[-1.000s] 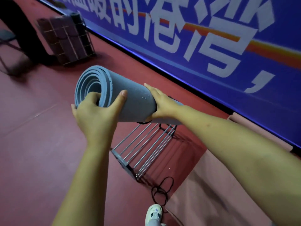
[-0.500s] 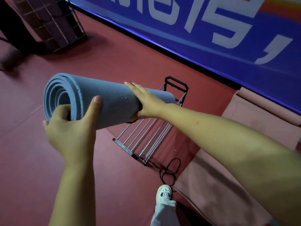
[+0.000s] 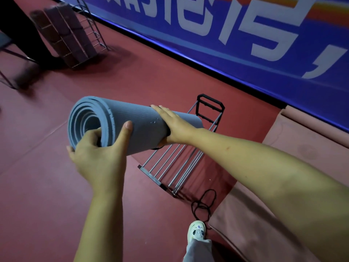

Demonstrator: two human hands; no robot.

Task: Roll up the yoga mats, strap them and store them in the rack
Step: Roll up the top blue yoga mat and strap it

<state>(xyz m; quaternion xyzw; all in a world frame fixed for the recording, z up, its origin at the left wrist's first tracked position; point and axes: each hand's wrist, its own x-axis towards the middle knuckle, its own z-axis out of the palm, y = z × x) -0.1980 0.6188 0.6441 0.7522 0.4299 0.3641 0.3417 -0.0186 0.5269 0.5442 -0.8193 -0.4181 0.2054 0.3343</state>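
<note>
1. Compared with a second ago, the rolled blue mat [image 3: 136, 127] sits lower and more level, now just above the near end of the metal rack [image 3: 175, 165], and the camera has tipped down so more red floor [image 3: 37, 195] shows.
2. Far left, up top, a second wire rack [image 3: 75, 35] full of dark rolled mats stands by the blue banner [image 3: 245, 53].
3. Left hand [image 3: 100, 157] grips the mat's open spiral end, thumb on the outside, fingers tucked into the coil.
4. Right hand [image 3: 175, 125] wraps the mat's middle, fingers curled over the top.
5. Black strap [image 3: 204, 207] lies looped on the floor just beside a pink mat [image 3: 283, 214] spread out flat at the right, with a white shoe [image 3: 196, 231] next to it.
</note>
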